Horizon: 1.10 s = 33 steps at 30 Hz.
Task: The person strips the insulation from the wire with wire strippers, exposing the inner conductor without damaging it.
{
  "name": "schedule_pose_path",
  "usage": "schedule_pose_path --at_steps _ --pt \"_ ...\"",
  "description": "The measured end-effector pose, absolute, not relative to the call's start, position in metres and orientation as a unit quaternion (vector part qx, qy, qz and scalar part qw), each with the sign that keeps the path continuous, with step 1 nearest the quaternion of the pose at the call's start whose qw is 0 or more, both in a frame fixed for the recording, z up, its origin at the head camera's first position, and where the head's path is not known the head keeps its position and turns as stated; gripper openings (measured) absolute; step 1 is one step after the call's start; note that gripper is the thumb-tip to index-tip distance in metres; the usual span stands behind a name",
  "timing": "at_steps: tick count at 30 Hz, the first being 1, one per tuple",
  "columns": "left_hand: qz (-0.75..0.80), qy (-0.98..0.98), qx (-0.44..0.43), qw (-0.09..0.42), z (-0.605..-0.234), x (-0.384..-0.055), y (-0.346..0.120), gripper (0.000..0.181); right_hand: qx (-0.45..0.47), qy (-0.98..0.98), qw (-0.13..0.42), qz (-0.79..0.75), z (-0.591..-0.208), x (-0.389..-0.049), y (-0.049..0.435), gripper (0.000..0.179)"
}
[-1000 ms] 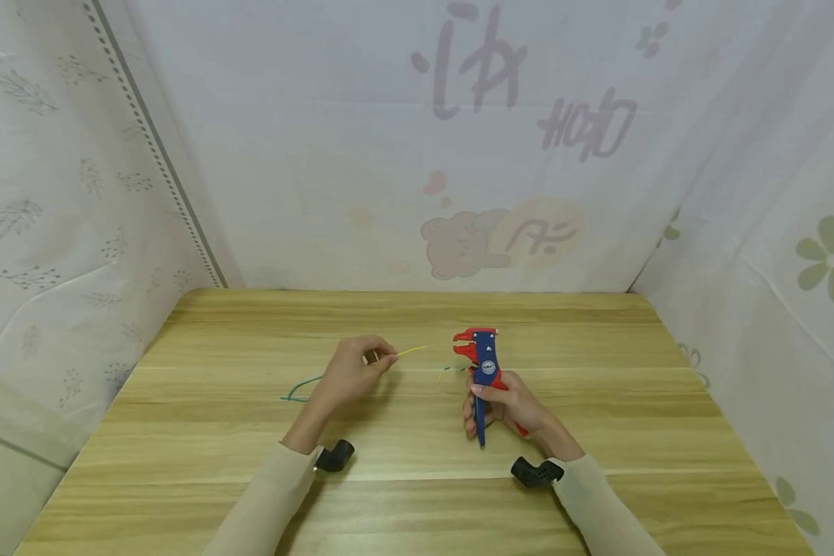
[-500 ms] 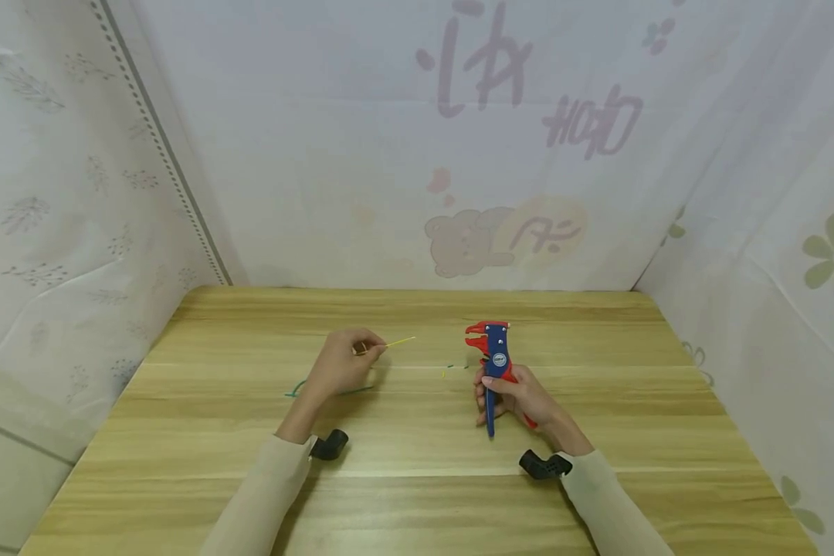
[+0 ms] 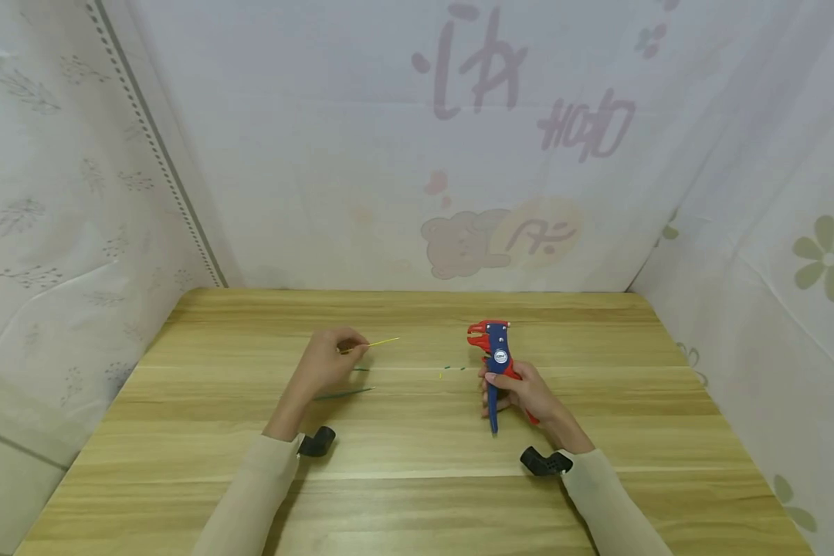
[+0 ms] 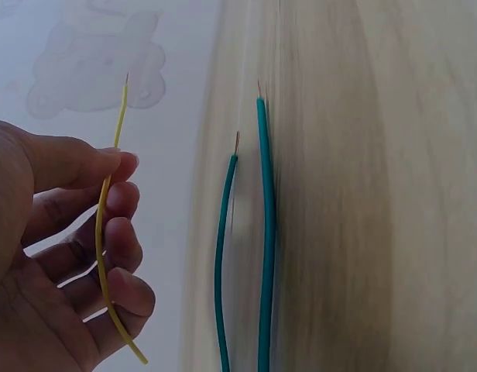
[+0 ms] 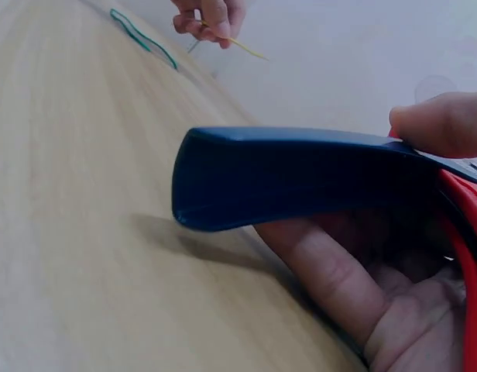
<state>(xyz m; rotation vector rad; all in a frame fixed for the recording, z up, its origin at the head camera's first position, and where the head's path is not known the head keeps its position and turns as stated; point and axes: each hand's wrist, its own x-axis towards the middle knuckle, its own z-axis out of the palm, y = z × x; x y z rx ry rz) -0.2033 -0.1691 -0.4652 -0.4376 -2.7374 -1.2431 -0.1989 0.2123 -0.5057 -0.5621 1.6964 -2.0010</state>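
My left hand (image 3: 327, 359) pinches a short yellow wire (image 4: 101, 240) between thumb and index finger, above the table. Bare copper shows at the wire's upper tip in the left wrist view; its lower end crosses the other curled fingers. Beside that hand, two green wire lengths (image 4: 266, 232) lie on the table, their near ends stripped to bare copper. To the right, my right hand (image 3: 521, 390) grips a blue and red wire stripper (image 3: 498, 347) by its handles. The tool stands upright, its red jaws parted and pointing left, with nothing between them.
Small green scraps (image 3: 448, 367) and a yellow scrap (image 3: 441, 377) lie on the wooden table (image 3: 417, 502) between the hands. A printed cloth (image 3: 320, 177) hangs behind the table and along both sides.
My left hand has drawn back to the left with the yellow wire, uncovering more of the green wire ends. The right hand with the wire stripper has shifted slightly right.
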Motion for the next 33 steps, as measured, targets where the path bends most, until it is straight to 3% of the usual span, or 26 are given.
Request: schedule_pose_path --at_steps 10,33 --pt "-0.392 -0.910 -0.124 0.050 -0.465 -0.206 -0.181 0.015 -0.177 0.680 0.170 -0.691 -0.509 -0.205 0.229 0.049" --pt "-0.344 -0.935 -0.083 -0.002 -0.473 -0.209 -0.203 0.012 -0.014 0.806 0.074 -0.587 -0.505 -0.212 0.251 0.034"
